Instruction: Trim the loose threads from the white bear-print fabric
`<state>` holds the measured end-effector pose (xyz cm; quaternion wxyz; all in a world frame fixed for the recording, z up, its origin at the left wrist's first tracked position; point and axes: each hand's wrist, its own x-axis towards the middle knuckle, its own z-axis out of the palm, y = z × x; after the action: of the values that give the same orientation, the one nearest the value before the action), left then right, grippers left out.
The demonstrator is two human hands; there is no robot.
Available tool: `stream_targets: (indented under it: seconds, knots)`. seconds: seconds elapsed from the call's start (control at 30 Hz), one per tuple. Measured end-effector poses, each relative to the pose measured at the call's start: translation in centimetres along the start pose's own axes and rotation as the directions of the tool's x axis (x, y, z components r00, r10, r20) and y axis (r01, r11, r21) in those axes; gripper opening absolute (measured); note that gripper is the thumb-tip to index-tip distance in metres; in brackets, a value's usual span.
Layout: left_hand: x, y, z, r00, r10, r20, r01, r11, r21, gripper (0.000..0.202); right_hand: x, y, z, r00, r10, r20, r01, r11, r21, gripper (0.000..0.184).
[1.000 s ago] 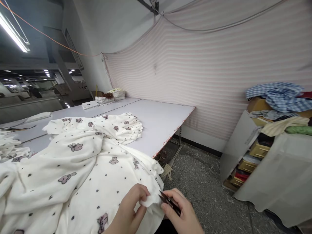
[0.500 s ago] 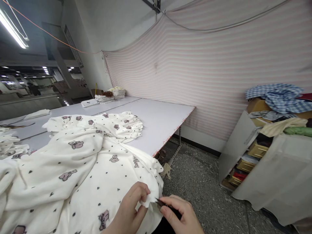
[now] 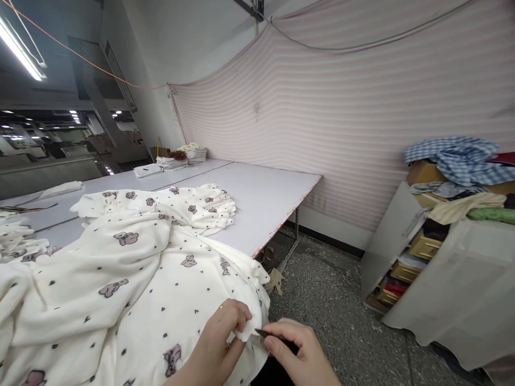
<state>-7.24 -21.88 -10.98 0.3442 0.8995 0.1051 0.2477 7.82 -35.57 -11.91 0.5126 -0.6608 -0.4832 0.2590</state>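
A white fabric garment printed with bears and small dark marks spreads over the table and hangs past its near edge. My left hand pinches the garment's edge near its right side, closed on a small white fold. In my right hand is a dark, pointed tool that looks like thread snips, mostly hidden by the fingers. Its tip lies right beside the pinched fold; whether they touch I cannot tell.
The pale table ends in a corner ahead. Folded white cloth stacks stand at its far end. To the right is a drawer cabinet topped with blue checked cloth. A striped pink curtain hangs behind.
The snips' blades look closer together, showing as a single point. My left hand has turned slightly, and a ring now shows on it. The garment lies nearly as before.
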Motion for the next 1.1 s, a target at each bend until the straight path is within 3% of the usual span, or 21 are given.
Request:
stream_targets:
  seconds: [0.2, 0.27, 0.33, 0.4, 0.47, 0.57, 0.63, 0.7, 0.87, 1.0, 1.1]
  knots:
    - [0.5, 0.3, -0.2, 0.996, -0.033, -0.086, 0.028, 0.998, -0.053, 0.022, -0.6, 1.6, 2.3, 0.989, 0.018, -0.149, -0.016, 1.000, 0.014, 0.031]
    - [1.0, 0.6, -0.5, 0.982, -0.185, -0.042, 0.174, 0.965, -0.197, 0.015, 0.0, 2.1, 3.1, 0.975, 0.012, -0.220, -0.016, 1.000, -0.017, 0.020]
    - [1.6, 1.1, -0.9, 0.912, -0.392, 0.123, 0.405, 0.809, -0.427, 0.008, 0.9, 2.4, 3.6, 0.955, 0.010, -0.297, -0.015, 1.000, -0.016, 0.010]
    - [2.1, 1.6, -1.3, 0.820, -0.495, 0.288, 0.560, 0.588, -0.584, 0.021, 1.7, 2.4, 3.7, 0.931, 0.019, -0.364, 0.002, 0.998, 0.057, 0.013]
    - [2.4, 1.9, -1.5, 0.774, -0.535, 0.338, 0.599, 0.447, -0.665, 0.031, 2.1, 2.1, 3.7, 0.920, -0.006, -0.391, 0.062, 0.989, 0.130, 0.015]
    - [2.5, 2.1, -1.5, 0.762, -0.568, 0.310, 0.576, 0.376, -0.726, 0.034, 2.1, 1.7, 4.0, 0.927, -0.148, -0.346, 0.190, 0.978, 0.092, 0.020]
    - [2.4, 2.0, -1.5, 0.767, -0.561, 0.312, 0.571, 0.373, -0.731, 0.033, 2.0, 1.4, 4.2, 0.937, -0.199, -0.287, 0.219, 0.975, 0.039, 0.021]
    - [2.2, 1.8, -1.6, 0.765, -0.561, 0.318, 0.586, 0.400, -0.705, 0.033, 2.0, 1.4, 4.6, 0.951, -0.175, -0.256, 0.184, 0.983, 0.011, 0.015]
    - [1.8, 1.2, -1.7, 0.789, -0.541, 0.292, 0.599, 0.572, -0.560, 0.030, 2.4, 1.2, 5.3, 0.938, -0.061, -0.341, 0.047, 0.998, -0.048, 0.026]
    - [2.0, 1.3, -1.7, 0.807, -0.548, 0.221, 0.581, 0.670, -0.462, 0.023, 3.0, 0.7, 5.2, 0.937, 0.032, -0.349, -0.019, 0.999, 0.041, 0.030]
    - [2.1, 1.3, -1.6, 0.794, -0.583, 0.171, 0.577, 0.637, -0.511, 0.027, 2.9, 0.7, 4.5, 0.943, 0.027, -0.332, 0.028, 0.986, 0.162, 0.033]
